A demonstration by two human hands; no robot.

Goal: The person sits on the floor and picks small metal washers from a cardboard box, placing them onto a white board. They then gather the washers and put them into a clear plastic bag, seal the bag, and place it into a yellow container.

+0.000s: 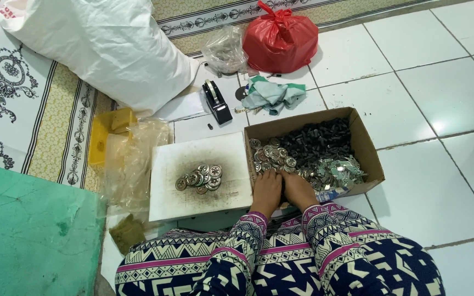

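Observation:
Neither of my hands shows in the head view. My two bare feet (282,191) rest against the near edge of a cardboard box (367,148), with my legs in patterned trousers (303,257) below. Inside the box are small black parts (319,140), round silver metal discs (272,156) and flat shiny metal pieces (338,172). To the left of the box lies a white board (193,197) smudged dark in the middle, with a small pile of round metal discs (199,178) on it.
A black tape dispenser (216,101), a green-white cloth (272,94), a red plastic bag (280,38) and a clear bag (226,50) lie beyond the box. A big white sack (100,49), a yellow container (108,134), crumpled clear plastic (130,164) and a green mat (28,235) are at left. White tiles are at right.

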